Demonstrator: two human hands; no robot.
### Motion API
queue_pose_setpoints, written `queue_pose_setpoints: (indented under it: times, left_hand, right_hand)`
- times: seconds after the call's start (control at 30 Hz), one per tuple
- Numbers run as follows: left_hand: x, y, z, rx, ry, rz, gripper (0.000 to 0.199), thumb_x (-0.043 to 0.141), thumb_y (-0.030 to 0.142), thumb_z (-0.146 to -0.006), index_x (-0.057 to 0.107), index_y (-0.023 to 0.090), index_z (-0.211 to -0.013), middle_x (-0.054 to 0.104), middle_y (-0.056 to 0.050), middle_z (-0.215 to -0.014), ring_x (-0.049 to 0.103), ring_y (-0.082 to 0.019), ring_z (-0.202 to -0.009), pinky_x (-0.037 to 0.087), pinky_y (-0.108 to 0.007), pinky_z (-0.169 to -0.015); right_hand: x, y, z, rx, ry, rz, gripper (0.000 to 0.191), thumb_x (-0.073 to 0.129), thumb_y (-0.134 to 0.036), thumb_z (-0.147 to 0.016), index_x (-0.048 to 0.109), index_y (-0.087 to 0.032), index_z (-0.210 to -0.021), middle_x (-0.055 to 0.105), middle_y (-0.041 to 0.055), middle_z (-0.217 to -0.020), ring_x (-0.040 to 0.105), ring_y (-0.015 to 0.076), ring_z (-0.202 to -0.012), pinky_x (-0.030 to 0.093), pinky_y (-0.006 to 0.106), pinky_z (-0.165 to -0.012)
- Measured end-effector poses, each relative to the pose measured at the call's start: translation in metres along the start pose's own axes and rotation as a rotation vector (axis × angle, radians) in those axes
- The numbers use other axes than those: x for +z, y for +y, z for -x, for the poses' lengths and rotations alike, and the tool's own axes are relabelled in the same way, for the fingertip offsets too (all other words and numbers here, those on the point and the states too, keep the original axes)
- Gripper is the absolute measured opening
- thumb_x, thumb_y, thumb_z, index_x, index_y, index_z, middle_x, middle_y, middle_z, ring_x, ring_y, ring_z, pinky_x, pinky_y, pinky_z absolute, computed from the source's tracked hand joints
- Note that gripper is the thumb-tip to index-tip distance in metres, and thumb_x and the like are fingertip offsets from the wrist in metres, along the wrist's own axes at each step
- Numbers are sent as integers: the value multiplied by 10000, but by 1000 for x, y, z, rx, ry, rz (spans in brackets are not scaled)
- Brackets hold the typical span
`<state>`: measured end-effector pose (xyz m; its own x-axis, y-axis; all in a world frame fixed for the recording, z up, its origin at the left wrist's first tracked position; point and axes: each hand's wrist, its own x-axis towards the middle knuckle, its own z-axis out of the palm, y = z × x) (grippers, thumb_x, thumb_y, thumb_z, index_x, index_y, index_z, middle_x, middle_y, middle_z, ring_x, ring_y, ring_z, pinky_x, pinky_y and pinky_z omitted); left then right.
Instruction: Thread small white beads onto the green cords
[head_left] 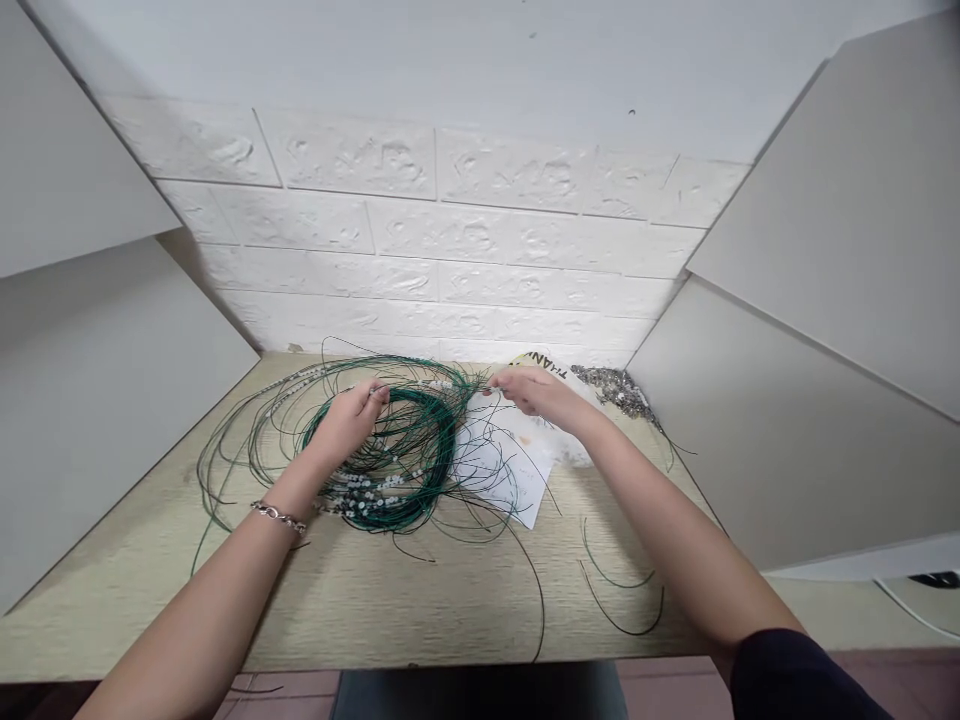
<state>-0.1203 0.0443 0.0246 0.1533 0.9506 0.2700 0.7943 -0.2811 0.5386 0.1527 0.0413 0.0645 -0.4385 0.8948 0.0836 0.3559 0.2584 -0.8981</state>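
Observation:
A large tangled coil of green and black cords (442,470), with small white beads (367,495) strung along it, lies on the table. Over the coil's upper left, my left hand (360,412) pinches a thin cord between thumb and fingers. My right hand (532,392) is closed around cord ends at the coil's upper right, above a white paper sheet (525,495). Some white beads sit on the strand between the two hands. Exactly which cord each hand grips is too fine to tell.
Dark, shiny small pieces (619,390) are heaped at the back right, beside a printed plastic bag (540,362). Loose cord pieces (622,630) lie near the table's front right. A white brick-patterned wall (465,240) and side panels enclose the table (420,620).

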Motion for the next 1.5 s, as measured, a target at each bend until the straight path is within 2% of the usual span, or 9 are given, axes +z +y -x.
queue_pose_setpoints:
  times: [0.1, 0.23, 0.47, 0.6, 0.73, 1.07, 1.2, 1.33, 1.5]
  left_hand:
    - [-2, 1, 1, -26, 30, 32, 299, 264, 409, -845, 420, 196, -706, 454, 19, -558, 453, -138, -553, 357, -240, -562]
    - [-3, 4, 2, -37, 50, 49, 291, 266, 404, -849, 403, 201, -692, 446, 19, -552, 454, -139, -554, 358, -239, -565]
    - [2, 0, 3, 44, 36, 5, 338, 241, 418, -865, 424, 190, -695, 480, 6, -587, 469, -135, -576, 356, -232, -578]
    - [6, -2, 3, 38, -25, -181, 319, 243, 393, -858, 485, 188, -819, 537, -8, -613, 511, -161, -582, 348, -246, -567]
    - [10, 1, 2, 43, -104, -325, 337, 226, 353, -860, 513, 182, -907, 598, -42, -670, 564, -197, -628, 351, -260, -576]
    - [17, 6, 2, 83, -218, -398, 344, 239, 335, -857, 530, 188, -967, 648, -86, -763, 603, -232, -721, 377, -275, -604]
    - [16, 0, 0, 73, -221, -397, 347, 230, 349, -858, 521, 194, -968, 650, -82, -775, 602, -232, -706, 374, -276, -590]
    - [11, -2, -2, 63, -165, -377, 367, 215, 389, -862, 522, 191, -895, 627, -62, -701, 590, -218, -671, 368, -269, -581]
    - [10, -1, -1, 65, -181, -340, 375, 209, 412, -858, 510, 188, -865, 589, -45, -628, 572, -210, -624, 367, -268, -572]
  right_hand:
    - [1, 0, -6, 40, -66, -36, 315, 458, -455, -774, 566, -166, -839, 409, -49, -579, 331, 59, -473, 269, 188, -432]
    - [5, 5, -11, 59, -109, -55, 204, 457, -369, -781, 512, -172, -792, 479, -33, -654, 380, 56, -494, 313, 181, -442]
    - [5, 12, -10, 25, -17, 95, 238, 486, -385, -772, 580, -168, -800, 524, -24, -674, 431, 75, -554, 344, 200, -524]
    - [0, 22, -8, -66, 93, 324, 187, 492, -301, -780, 613, -164, -741, 611, 8, -754, 528, 123, -728, 378, 240, -681]
    - [-11, 44, -1, -131, 166, 473, 206, 473, -284, -797, 634, -164, -748, 637, 30, -779, 548, 145, -762, 381, 257, -711]
    - [-29, 88, 5, 7, 230, 399, 225, 477, -323, -785, 644, -173, -799, 653, 39, -866, 566, 163, -800, 404, 285, -745]
    - [-40, 96, 8, 47, 259, 494, 251, 448, -330, -811, 646, -182, -851, 658, 41, -909, 580, 167, -831, 417, 277, -753]
    - [-48, 102, 10, 168, 322, 664, 297, 389, -256, -842, 647, -134, -922, 646, 107, -990, 583, 197, -916, 417, 299, -804]
    - [-40, 95, 9, 170, 254, 752, 351, 357, -119, -831, 557, -117, -1119, 577, 115, -1134, 522, 176, -1045, 368, 275, -893]
